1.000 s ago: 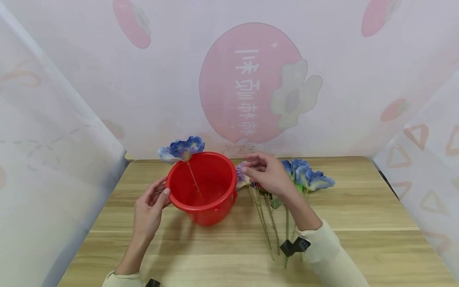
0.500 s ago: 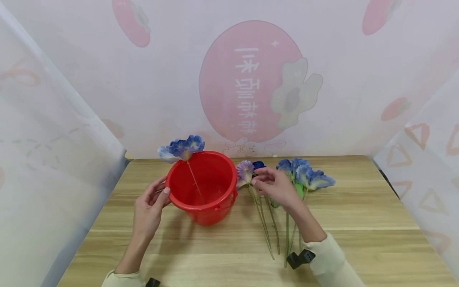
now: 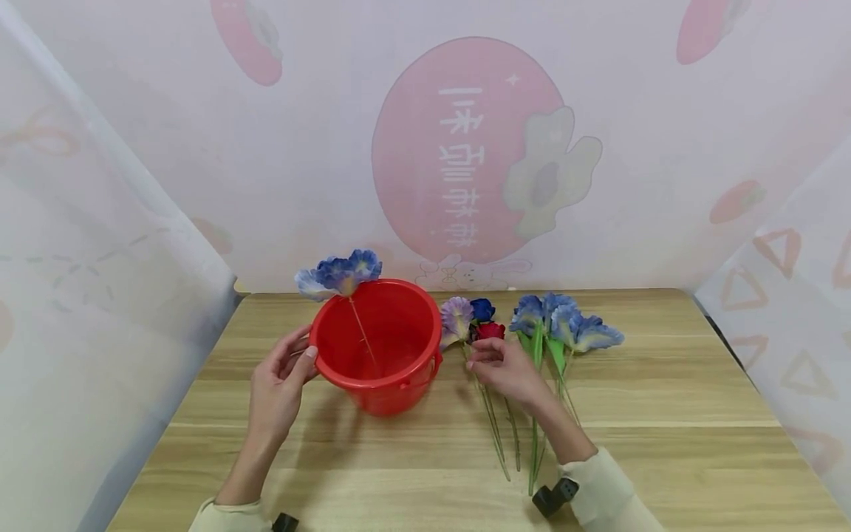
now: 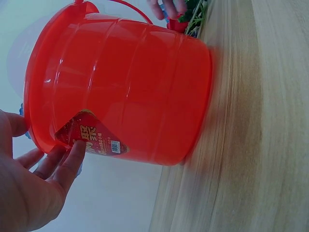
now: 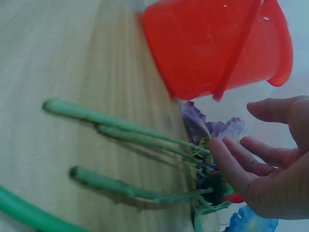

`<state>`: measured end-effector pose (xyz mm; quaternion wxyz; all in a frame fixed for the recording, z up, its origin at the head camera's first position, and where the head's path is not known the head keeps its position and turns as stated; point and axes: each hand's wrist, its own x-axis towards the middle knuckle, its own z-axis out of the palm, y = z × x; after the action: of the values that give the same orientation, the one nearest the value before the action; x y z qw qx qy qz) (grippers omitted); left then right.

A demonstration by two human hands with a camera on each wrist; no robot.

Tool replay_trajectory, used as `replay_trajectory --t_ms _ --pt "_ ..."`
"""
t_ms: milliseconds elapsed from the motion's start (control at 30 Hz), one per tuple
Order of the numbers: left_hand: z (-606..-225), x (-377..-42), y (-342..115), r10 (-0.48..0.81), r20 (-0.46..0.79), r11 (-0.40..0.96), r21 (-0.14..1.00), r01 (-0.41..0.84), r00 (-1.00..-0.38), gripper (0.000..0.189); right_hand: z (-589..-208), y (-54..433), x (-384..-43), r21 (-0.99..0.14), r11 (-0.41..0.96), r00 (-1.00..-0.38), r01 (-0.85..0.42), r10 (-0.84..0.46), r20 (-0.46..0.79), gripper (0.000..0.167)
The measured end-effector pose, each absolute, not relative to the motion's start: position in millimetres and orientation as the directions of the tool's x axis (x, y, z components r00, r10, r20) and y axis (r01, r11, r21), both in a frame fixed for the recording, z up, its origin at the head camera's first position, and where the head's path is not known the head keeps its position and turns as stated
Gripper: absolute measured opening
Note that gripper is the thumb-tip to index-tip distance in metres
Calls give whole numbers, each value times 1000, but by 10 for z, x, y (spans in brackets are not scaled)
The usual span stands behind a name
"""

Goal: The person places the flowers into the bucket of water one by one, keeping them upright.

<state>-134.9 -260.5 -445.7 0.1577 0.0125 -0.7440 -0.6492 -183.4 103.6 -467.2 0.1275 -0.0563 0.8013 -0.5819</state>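
Note:
A red plastic bucket (image 3: 385, 399) stands upright on the table, and one blue artificial flower (image 3: 342, 275) leans in it with its bloom above the rim. My left hand (image 3: 275, 384) holds the bucket at its left rim, thumb at the lip and fingers against the outer wall in the left wrist view. My right hand (image 3: 508, 369) hovers with fingers loosely bent over flower stems (image 5: 135, 130) right of the bucket, nothing visibly held. By it lie a purple flower (image 3: 456, 318), a dark blue rose (image 3: 482, 309) and a red rose (image 3: 490, 331).
Several more blue flowers (image 3: 585, 329) with green stems lie to the right of the right hand. The wooden table (image 3: 678, 414) ends at a printed curtain (image 3: 299, 148) behind, with more curtain at both sides. A thin handle (image 5: 236, 53) hangs on the bucket's right side.
My right hand has moved down and toward me from over the purple flower to over the stems, uncovering the purple flower and both roses. My left hand and the bucket stay put.

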Motion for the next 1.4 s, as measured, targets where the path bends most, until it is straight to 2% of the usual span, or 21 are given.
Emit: replay_trajectory --t_ms 400,633,833,1100,1400 --pt "-4475 -1363 -2619 -218 221 161 969 188 -951 43 -4804 1008 -1869 -909 406 -961 92 -204 -189 51" --pt "-4476 -1357 -2626 -216 223 160 969 191 -951 43 -4852 918 -1953 -878 468 -971 100 -147 -189 36" --pt "-4484 -1355 -2618 -216 218 151 971 188 -952 43 -4847 902 -1967 -893 429 -970 138 -123 -209 30" --pt "-4479 -1362 -2611 -214 227 146 969 198 -950 43 -4598 992 -1964 -941 320 -980 105 -126 -152 28" --pt "-4484 -1357 -2608 -217 227 151 969 197 -949 43 -4206 1075 -1918 -964 258 -991 65 -100 -94 37"
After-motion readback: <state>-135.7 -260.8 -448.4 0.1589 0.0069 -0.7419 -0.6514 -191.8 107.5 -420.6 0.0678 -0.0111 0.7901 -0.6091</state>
